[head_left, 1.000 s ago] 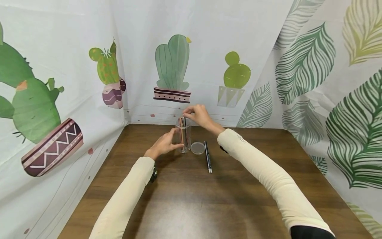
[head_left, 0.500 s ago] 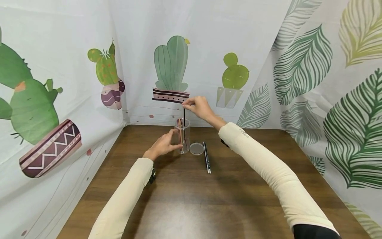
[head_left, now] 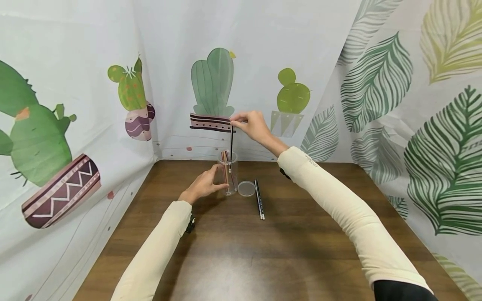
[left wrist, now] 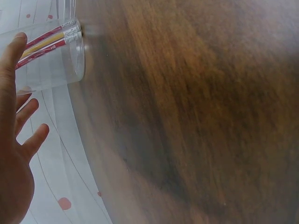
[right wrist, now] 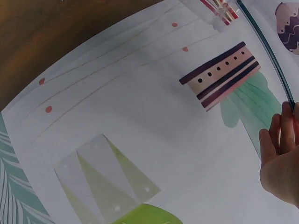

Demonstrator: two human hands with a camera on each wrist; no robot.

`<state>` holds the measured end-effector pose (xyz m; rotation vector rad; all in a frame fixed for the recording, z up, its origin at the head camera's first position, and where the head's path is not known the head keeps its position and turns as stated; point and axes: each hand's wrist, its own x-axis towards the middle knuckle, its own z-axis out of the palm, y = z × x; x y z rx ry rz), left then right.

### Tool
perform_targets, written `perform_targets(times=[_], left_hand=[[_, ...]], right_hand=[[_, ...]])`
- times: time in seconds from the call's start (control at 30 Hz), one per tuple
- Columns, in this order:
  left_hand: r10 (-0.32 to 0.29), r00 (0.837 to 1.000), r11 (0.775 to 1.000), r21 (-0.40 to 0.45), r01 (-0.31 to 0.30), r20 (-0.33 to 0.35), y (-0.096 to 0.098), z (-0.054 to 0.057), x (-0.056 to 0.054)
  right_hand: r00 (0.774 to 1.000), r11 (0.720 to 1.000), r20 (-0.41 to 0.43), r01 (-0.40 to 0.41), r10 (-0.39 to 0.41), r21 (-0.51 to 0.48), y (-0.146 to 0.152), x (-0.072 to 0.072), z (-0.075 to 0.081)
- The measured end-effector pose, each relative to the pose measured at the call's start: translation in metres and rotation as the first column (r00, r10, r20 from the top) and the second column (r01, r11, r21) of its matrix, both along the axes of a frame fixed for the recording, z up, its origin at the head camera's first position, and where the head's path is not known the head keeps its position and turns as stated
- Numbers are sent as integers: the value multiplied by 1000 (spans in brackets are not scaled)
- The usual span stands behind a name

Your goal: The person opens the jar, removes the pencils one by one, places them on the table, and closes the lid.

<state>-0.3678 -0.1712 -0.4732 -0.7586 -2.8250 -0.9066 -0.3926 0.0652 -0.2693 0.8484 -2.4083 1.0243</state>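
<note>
A clear plastic jar (head_left: pixel 233 177) stands upright near the table's back edge with several pencils leaning inside. In the left wrist view, red and yellow pencils (left wrist: pixel 44 44) show through its wall. My left hand (head_left: pixel 203 184) holds the jar from the left, its thumb across the near side and fingers round the back. Above the jar, my right hand (head_left: pixel 256 127) pinches a dark pencil (head_left: pixel 231 140) by its upper end. That pencil hangs nearly vertical, its lower end inside the jar's mouth. In the right wrist view, the dark pencil (right wrist: pixel 266 46) extends from the fingers toward the jar.
A round clear lid (head_left: pixel 246 188) lies flat just right of the jar. Beside it, dark pencils (head_left: pixel 259 200) with white ends lie together on the brown wooden table (head_left: pixel 233 251). A white curtain (head_left: pixel 169 83) printed with cacti and leaves hangs close behind the table.
My right hand has risen from the jar's mouth, drawing the dark pencil most of the way up out of it. The left hand has stayed at the jar. The head view has shifted slightly.
</note>
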Motion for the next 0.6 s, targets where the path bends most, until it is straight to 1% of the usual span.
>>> perform_targets(times=[0.2,0.33,0.6], left_hand=[[4,1000,1000,4,-4,-4,0,0,2],[2,1000,1000,3,-2,-6,0,1,3],[-8,1000,1000,-5,7,-17,-1,1,1]], right_hand=[[1000,999,-16,20,-21,-30,3,0,9],[999,998,-32,30,-31,-47,5,-1,19],[996,993,-57,60,-66,-99,14,-4,38]])
